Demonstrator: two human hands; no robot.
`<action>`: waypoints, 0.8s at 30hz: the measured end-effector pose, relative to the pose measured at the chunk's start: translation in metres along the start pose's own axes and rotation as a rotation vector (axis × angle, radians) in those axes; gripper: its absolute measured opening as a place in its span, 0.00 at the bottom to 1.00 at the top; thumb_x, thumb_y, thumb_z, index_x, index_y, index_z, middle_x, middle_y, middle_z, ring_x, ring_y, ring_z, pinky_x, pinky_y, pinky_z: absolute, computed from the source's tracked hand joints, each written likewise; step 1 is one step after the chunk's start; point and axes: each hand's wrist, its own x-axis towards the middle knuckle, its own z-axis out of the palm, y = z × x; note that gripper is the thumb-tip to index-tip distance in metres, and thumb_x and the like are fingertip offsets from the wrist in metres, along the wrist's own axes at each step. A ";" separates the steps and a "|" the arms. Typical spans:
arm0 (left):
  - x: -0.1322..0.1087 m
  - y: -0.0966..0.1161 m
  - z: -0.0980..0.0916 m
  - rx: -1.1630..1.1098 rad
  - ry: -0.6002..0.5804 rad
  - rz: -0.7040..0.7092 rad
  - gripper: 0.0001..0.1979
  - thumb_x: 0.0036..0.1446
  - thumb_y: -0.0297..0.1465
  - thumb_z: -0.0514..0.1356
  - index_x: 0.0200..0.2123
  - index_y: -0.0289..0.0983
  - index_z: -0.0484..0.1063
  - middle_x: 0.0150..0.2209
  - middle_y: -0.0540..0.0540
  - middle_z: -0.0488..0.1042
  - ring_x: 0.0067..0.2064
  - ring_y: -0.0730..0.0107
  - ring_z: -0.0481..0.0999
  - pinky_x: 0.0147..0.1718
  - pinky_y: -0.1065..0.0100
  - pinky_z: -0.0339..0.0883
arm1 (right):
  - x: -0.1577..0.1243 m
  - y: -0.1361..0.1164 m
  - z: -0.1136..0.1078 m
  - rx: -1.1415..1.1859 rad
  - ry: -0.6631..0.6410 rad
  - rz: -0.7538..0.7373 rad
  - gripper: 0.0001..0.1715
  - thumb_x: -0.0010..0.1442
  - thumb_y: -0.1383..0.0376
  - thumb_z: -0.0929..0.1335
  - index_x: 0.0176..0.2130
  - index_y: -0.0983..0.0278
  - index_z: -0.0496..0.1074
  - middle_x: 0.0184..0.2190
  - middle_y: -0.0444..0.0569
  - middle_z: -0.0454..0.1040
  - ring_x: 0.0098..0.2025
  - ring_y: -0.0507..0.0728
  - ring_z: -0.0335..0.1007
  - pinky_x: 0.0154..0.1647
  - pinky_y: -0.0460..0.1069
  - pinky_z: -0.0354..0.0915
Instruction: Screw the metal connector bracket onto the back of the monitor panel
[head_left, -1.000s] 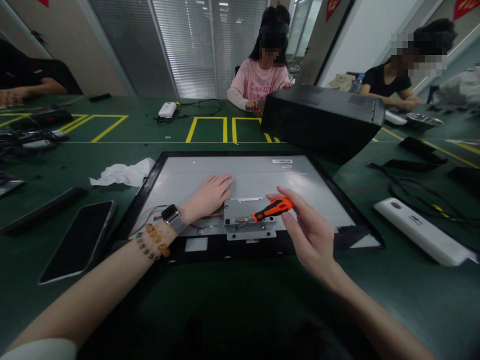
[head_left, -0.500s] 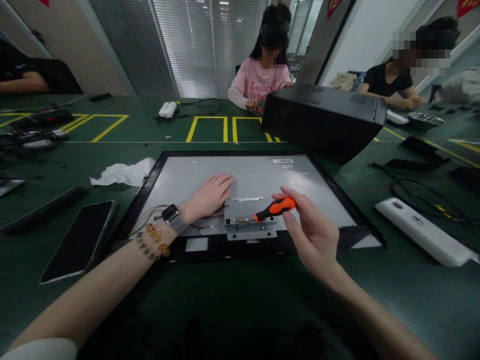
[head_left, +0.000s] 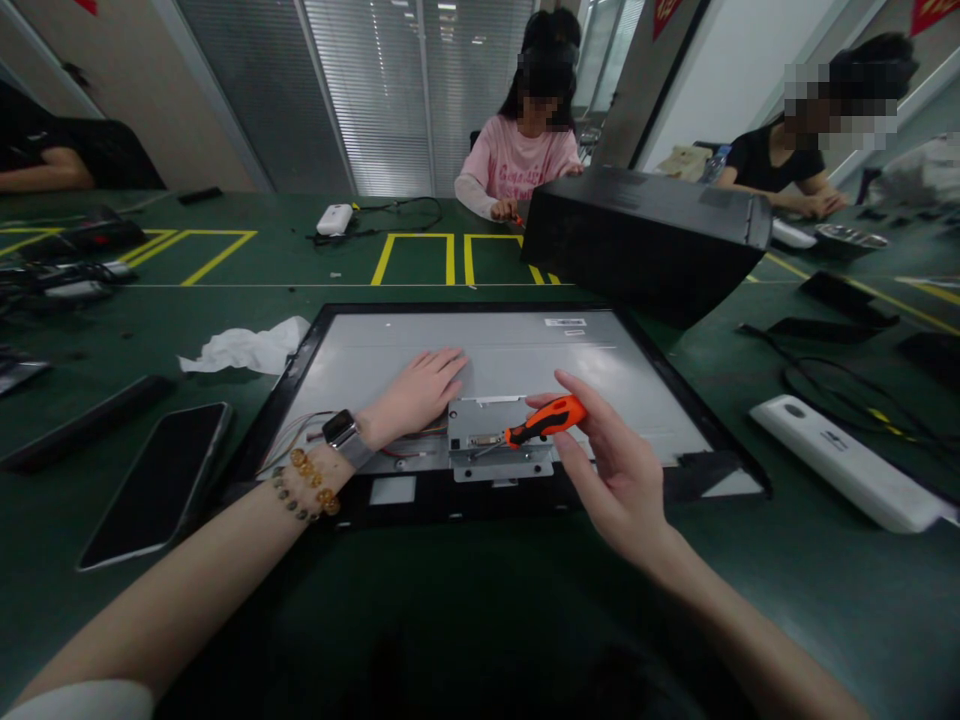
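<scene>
A flat display panel (head_left: 352, 340) with a black frame and grey metal back lies on the green table. My left hand (head_left: 421, 392) rests flat on that metal back, fingers stretched out, left of a small metal bracket box (head_left: 480, 415) at the panel's near edge. In my right hand (head_left: 619, 470) is an orange and black screwdriver (head_left: 551, 420), its handle between thumb and fingers. The shaft slants down left to the connector side of the bracket box; what its tip touches is too small to tell. Thin wires (head_left: 300, 430) run beside my left wrist.
Left of the panel lie a phone (head_left: 157, 480), a black bar (head_left: 82, 425) and a crumpled white tissue (head_left: 247, 348). On the right are a white power strip (head_left: 847, 460) and black cables (head_left: 832, 375). A big black casing (head_left: 637, 235) stands behind, near a person in pink (head_left: 525, 160).
My right hand and the screwdriver handle have shifted slightly left and down, and the fingers have changed position on the handle. My left hand stays where it was.
</scene>
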 end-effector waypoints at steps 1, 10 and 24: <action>0.000 0.000 0.001 0.001 0.001 0.000 0.22 0.69 0.33 0.42 0.61 0.32 0.58 0.64 0.38 0.57 0.63 0.59 0.57 0.62 0.54 0.49 | 0.001 0.000 -0.001 -0.007 -0.008 -0.005 0.32 0.63 0.71 0.63 0.63 0.55 0.57 0.51 0.50 0.73 0.51 0.59 0.70 0.56 0.61 0.63; 0.000 -0.001 0.001 0.002 -0.002 0.012 0.21 0.69 0.34 0.42 0.61 0.32 0.58 0.64 0.38 0.57 0.64 0.60 0.56 0.62 0.54 0.49 | 0.003 0.001 -0.001 -0.065 0.096 -0.061 0.23 0.59 0.71 0.67 0.53 0.53 0.69 0.43 0.47 0.73 0.43 0.57 0.71 0.43 0.56 0.68; -0.001 0.000 -0.001 0.002 -0.005 0.011 0.21 0.68 0.33 0.42 0.61 0.32 0.57 0.64 0.38 0.57 0.64 0.59 0.55 0.62 0.53 0.49 | 0.002 0.003 -0.001 -0.098 0.060 0.041 0.21 0.61 0.68 0.66 0.54 0.55 0.67 0.43 0.47 0.72 0.42 0.57 0.71 0.45 0.56 0.68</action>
